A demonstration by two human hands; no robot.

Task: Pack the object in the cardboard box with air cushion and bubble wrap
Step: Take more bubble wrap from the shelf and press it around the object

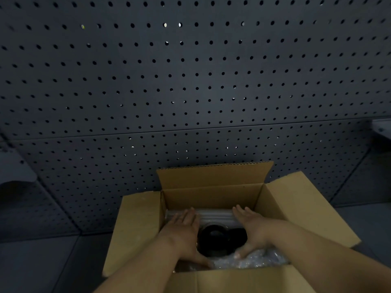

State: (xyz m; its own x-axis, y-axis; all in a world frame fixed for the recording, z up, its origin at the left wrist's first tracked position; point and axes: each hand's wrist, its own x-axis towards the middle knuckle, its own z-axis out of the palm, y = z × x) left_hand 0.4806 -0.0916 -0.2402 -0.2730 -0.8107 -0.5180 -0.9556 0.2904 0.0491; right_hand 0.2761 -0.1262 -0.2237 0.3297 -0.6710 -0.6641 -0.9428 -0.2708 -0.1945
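Both hands were down inside the box, the left hand (pixel 186 227) and the right hand (pixel 250 225) flat and spread, palms down, one on each side of the object, thumbs angled in toward its near edge. Neither was really gripping anything as far as I could see, fingers stretched out rather than curled, so I'd call it pressing and steadying, probably to settle the thing into the middle of the padding so it wouldn't sit against a wall. Going big to small: behind everything was a dark pegboard wall (pixel 190 81) full of holes, and the cardboard box (pixel 211 197) stood right up against it on a dark worktop (pixel 42 267), all four flaps folded outward so the opening stayed clear for the arms. Inside, along the far wall, lay what looked like air cushion (pixel 215 215), clear ribbed tubes, with the fingertips of both hands resting on or just over it. Along the near side was crinkly bubble wrap (pixel 254 261), bunched up under the right thumb and running toward the right corner. The object (pixel 213 237) itself was round, black and glossy, sitting in the centre of the box between the two hands, with another dark rounded part just beside it on the right; too dark to tell whether it was one item or two, or whether film already covered it. My guess is nothing had gone on top yet, so the top layer and closing the flaps were still to do.
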